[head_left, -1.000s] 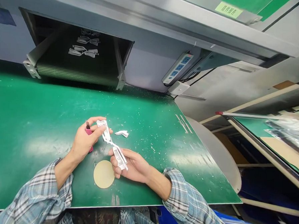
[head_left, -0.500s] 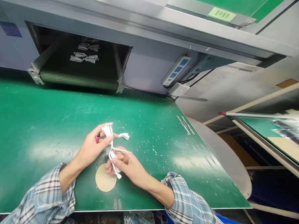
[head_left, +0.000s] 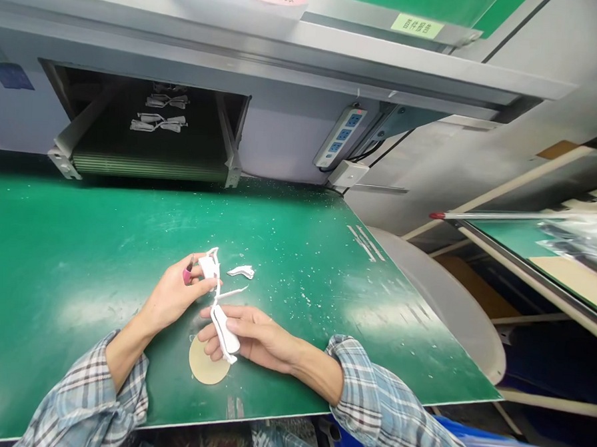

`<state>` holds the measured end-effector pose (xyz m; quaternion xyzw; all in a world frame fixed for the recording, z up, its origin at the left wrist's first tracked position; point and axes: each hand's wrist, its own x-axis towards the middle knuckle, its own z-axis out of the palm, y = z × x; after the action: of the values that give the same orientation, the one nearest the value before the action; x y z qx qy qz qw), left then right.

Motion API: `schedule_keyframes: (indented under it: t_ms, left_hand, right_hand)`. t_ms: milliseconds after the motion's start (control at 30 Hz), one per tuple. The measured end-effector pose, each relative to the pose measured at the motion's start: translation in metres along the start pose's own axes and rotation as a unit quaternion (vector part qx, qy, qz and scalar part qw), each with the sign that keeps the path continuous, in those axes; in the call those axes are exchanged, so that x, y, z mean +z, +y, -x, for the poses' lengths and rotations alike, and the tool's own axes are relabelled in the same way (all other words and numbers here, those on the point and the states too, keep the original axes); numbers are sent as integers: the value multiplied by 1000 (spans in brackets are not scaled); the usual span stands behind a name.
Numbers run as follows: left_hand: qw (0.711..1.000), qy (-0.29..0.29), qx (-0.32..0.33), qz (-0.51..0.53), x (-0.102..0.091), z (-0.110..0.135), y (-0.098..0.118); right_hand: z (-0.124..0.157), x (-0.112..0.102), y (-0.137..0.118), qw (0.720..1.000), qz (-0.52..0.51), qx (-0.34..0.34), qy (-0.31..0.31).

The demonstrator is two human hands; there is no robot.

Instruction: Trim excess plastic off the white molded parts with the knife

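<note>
A white moulded plastic piece, its parts joined by a thin runner (head_left: 218, 287), stretches between my two hands above the green table. My left hand (head_left: 177, 290) is closed on the upper part (head_left: 209, 265), thumb against the runner. Something small and pink (head_left: 187, 275) shows at its fingers; I cannot make out what it is. My right hand (head_left: 262, 338) pinches the lower elongated part (head_left: 225, 333) between thumb and fingers. A thin white branch (head_left: 233, 291) sticks out to the right from the runner. Just beyond, a loose white curved part (head_left: 241, 272) lies on the table.
A beige disc (head_left: 205, 369) lies on the green table (head_left: 102, 240) below my right hand. Behind it, a conveyor belt (head_left: 146, 155) carries several white moulded pieces (head_left: 158, 121). White specks dot the tabletop. A power strip (head_left: 340, 137) hangs on the back wall.
The white piece has turned, so the lower part's broad face shows in my right hand. My left finger has drawn back from the loose part on the table. The view has shifted slightly.
</note>
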<state>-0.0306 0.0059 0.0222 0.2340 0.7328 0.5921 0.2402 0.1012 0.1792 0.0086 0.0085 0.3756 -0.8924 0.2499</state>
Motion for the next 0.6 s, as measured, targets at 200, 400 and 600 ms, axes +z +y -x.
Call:
schedule_keyframes:
  t_ms: [200,400,600]
  left_hand:
    - [970,5,-3,-241,-1,-1,-9]
    - [951,28,56,-302,-1,2,-10]
    - [994,-36,81,-66,11,10,6]
  right_hand:
    - [3,-3,-9,998,26,-24,58]
    - [-2,-17,-8,948,241,-114,172]
    - [-2,-19,-6,809,531,-164,193]
